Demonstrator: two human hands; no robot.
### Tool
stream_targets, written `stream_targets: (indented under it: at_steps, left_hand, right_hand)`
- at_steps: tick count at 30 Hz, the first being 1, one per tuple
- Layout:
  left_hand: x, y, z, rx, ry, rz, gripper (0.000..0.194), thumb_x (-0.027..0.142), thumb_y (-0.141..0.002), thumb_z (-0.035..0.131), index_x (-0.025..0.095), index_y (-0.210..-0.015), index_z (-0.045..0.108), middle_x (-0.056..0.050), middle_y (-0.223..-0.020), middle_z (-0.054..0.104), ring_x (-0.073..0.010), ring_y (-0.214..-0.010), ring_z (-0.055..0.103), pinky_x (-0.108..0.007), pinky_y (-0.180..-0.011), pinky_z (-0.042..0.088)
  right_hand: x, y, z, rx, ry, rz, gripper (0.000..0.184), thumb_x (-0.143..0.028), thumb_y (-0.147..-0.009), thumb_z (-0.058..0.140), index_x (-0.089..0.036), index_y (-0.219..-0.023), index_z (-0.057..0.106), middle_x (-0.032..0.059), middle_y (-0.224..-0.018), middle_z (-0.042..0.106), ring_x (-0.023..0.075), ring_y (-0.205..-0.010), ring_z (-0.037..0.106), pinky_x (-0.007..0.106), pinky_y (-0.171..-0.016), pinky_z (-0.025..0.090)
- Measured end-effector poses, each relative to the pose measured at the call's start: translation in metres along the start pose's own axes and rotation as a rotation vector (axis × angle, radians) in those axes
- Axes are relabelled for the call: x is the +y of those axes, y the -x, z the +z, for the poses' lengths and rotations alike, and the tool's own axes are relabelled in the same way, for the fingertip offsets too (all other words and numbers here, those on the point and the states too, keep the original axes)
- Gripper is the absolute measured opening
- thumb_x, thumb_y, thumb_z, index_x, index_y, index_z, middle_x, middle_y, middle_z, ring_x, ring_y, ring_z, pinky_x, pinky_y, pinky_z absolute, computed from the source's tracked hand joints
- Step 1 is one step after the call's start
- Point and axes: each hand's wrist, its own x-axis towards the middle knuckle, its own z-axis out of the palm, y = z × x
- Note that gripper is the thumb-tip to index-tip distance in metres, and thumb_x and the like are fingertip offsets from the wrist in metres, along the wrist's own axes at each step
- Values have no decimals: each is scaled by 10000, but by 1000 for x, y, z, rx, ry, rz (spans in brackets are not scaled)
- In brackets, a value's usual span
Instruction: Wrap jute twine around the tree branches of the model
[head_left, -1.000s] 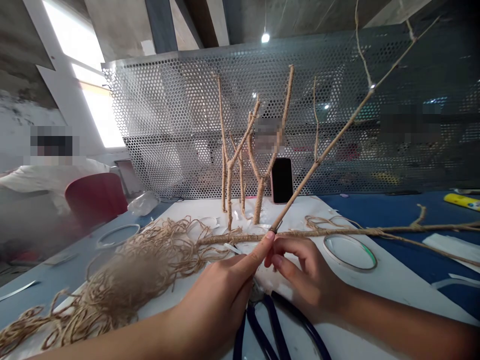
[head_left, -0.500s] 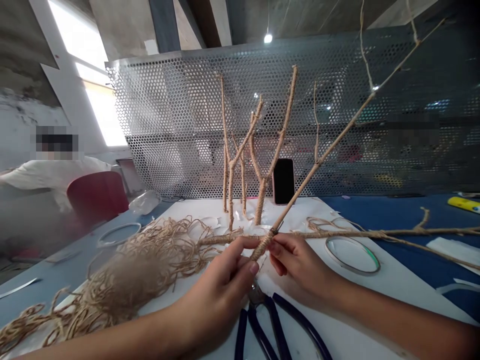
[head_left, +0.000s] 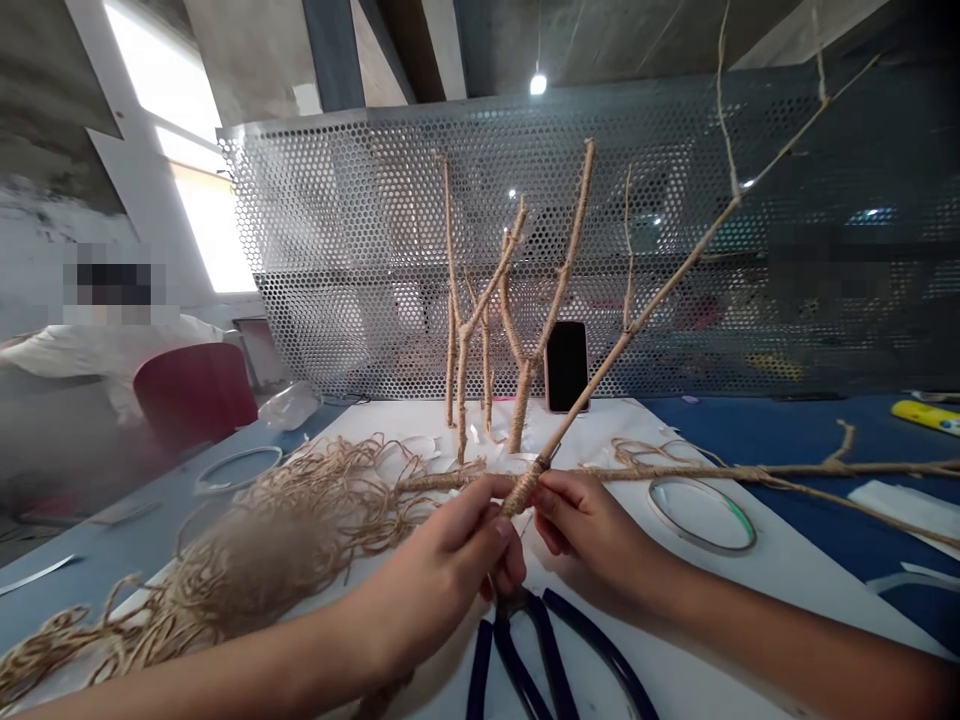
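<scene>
In the lower middle of the frame, the left hand (head_left: 469,545) is grasping the twine-wrapped lower end of a thin forked branch (head_left: 600,375), fingers curling around it. The branch is slanting from there to the upper right. The right hand (head_left: 592,515) is pinching at the same wrapped end, just beside the left; it seems to be holding a strand of twine, though the fingers are hiding it.

Beneath the hands, at bottom centre, tools with dark blue handles (head_left: 555,650) are lying on a white board (head_left: 780,610). Behind the hands, a long wrapped branch (head_left: 675,470) is lying across the middle and running off the right edge. A tangled heap of twine (head_left: 262,560) is spreading over the lower left, and a roll of tape (head_left: 701,515) is lying right of centre. Wrapped forked branches (head_left: 521,395) are standing upright in the centre, with a phone (head_left: 567,368) propped just beside them, before a perforated metal screen (head_left: 337,260).
</scene>
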Motion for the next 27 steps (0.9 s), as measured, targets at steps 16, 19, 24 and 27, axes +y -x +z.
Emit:
stream_targets:
  at_steps: [16,19,24,27]
  left_hand:
    - [7,2,2,-16,407,-241,364,382,-889,393,268,-1234,421,85,-549,308,-23,-385,141,-168,-360,74]
    - [9,3,3,-2,397,-250,458,367,-885,418,323,-1325,300,87,-545,327,-25,-385,164,-163,-368,87]
    - [1,3,5,33,358,-201,491,386,-874,432,302,-1342,307,89,-521,308,-33,-394,176,-153,-359,106]
    - [-3,1,6,63,309,-151,537,410,-868,434,270,-1362,278,96,-492,294,-38,-389,181,-144,-348,129]
  right_hand:
    - [1,0,-1,26,-7,-2,368,-444,-873,417,-165,-641,480,-61,-472,407,69,-430,353,207,-439,261]
    - [2,1,-1,28,-11,18,387,-428,-876,412,-171,-588,440,-54,-481,423,70,-438,361,207,-448,274]
    - [-1,1,-3,5,16,52,358,-363,-886,406,-170,-585,429,-58,-481,424,65,-434,339,205,-444,261]
    - [-5,1,-4,-2,55,51,326,-317,-887,406,-170,-599,442,-59,-478,421,70,-442,339,210,-464,271]
